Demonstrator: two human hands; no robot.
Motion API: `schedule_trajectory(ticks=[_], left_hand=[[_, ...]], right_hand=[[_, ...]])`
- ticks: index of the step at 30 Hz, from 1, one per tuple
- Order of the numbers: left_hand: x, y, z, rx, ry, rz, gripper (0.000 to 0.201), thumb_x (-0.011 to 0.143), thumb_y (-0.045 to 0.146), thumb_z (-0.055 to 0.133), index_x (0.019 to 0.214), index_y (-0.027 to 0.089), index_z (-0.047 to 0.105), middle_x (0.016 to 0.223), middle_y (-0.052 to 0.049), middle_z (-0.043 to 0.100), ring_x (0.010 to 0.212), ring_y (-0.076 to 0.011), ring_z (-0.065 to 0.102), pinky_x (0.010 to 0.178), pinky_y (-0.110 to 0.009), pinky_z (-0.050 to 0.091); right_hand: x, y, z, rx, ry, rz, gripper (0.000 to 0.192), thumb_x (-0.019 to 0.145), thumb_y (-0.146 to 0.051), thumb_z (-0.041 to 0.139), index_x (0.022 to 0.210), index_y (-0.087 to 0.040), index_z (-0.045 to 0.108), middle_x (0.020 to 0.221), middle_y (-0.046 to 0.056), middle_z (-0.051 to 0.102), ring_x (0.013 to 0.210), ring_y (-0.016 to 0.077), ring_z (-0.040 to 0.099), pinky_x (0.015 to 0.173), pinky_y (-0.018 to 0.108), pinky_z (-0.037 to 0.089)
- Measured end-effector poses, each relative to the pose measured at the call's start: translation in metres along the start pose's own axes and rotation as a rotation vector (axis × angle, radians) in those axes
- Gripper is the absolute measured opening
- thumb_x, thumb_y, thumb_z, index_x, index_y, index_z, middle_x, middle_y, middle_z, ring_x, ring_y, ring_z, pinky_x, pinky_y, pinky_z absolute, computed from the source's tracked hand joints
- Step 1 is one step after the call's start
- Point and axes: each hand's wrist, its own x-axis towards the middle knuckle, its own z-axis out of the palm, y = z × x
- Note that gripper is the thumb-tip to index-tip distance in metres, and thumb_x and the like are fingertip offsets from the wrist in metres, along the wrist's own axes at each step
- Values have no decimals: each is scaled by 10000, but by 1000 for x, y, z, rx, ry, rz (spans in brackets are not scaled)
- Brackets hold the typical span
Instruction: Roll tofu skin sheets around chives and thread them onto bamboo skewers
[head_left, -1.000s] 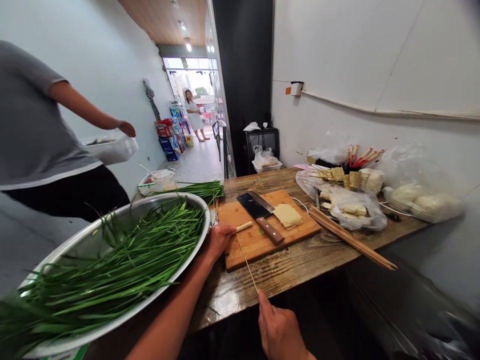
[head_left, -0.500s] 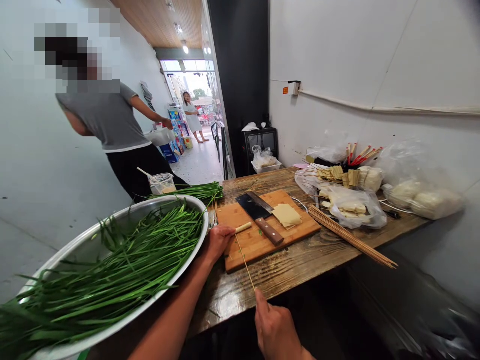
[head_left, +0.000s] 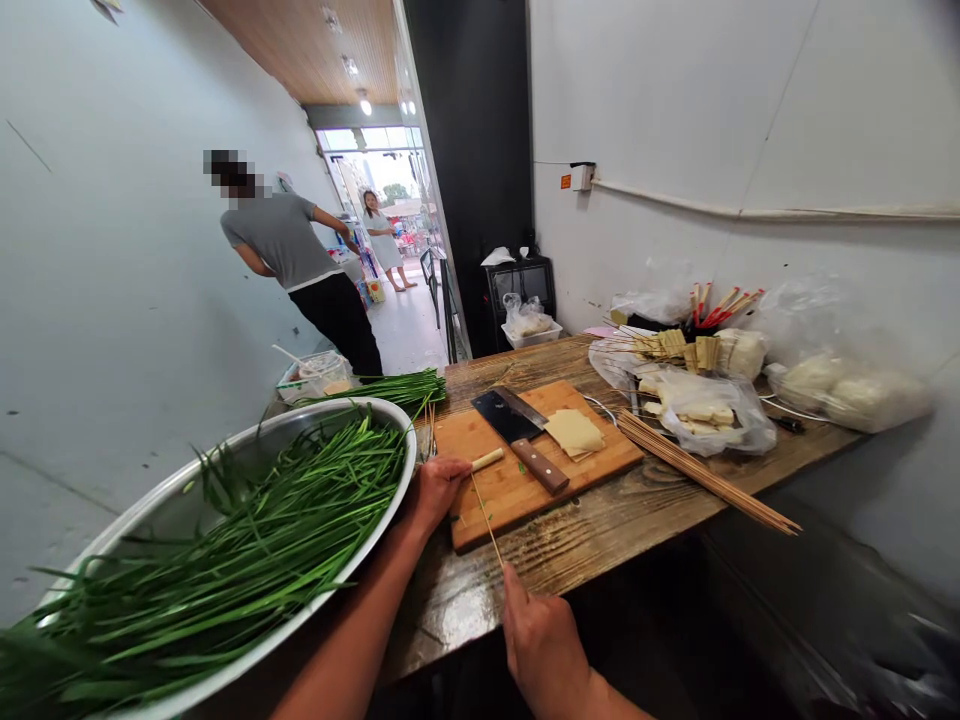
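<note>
Thin bamboo skewer [head_left: 486, 520] just below the middle of the frame, long axis slanting from lower right to upper left, tip aimed up and left at a small pale roll [head_left: 487, 459] of tofu skin. Roll lying on the near left part of the wooden cutting board [head_left: 517, 490], its own long axis running left-low to right-high, roughly crosswise to the skewer. Left hand [head_left: 435, 487] closed around the roll's left end, fingers curled, pinning it at the board's edge. Right hand [head_left: 544, 650] at the bottom centre, pinched shut on the skewer's butt end. Judged step: threading the roll, tip at or just short of it; contact too fine to tell. Next move calling for a straight push along the skewer's own line, roll kept steady, fingertips kept off the exit side. On the board further right, a cleaver [head_left: 517, 425] with blade toward the upper left, and a stack of tofu sheets [head_left: 574, 432]. Beyond, a bundle of spare skewers [head_left: 705, 475] on the table [head_left: 585, 540], plus plastic bags [head_left: 712, 410] of food. At left, a metal basin [head_left: 225, 480] heaped with chives [head_left: 247, 540]. In the upper left, a person in a grey shirt [head_left: 281, 240] standing apart.
</note>
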Motion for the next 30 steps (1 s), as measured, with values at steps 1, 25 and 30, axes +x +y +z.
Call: schedule_trajectory(ticks=[1, 25, 30], left_hand=[[0, -2, 0, 8, -12, 22, 164, 744, 204, 579, 664, 220, 721, 729, -24, 718, 681, -154, 645, 686, -261, 484], [0, -11, 2, 8, -45, 18, 145, 741, 179, 586, 711, 220, 722, 755, -21, 719, 713, -155, 645, 717, -280, 499], [0, -10, 1, 8, -44, 24, 148, 735, 169, 588, 726, 226, 724, 761, -21, 720, 715, -161, 650, 718, -283, 502]], right_hand=[[2, 0, 0, -15, -18, -4, 452, 687, -1, 396, 1113, 59, 534, 558, 80, 628, 443, 165, 581, 430, 240, 420], [40, -3, -25, -117, -408, 142, 477, 727, -2, 477, 1203, -21, 508, 648, 97, 672, 558, 202, 647, 462, 257, 457], [42, -3, -22, -89, -429, 128, 498, 721, 14, 463, 1217, -10, 492, 685, 113, 681, 580, 199, 653, 465, 251, 457]])
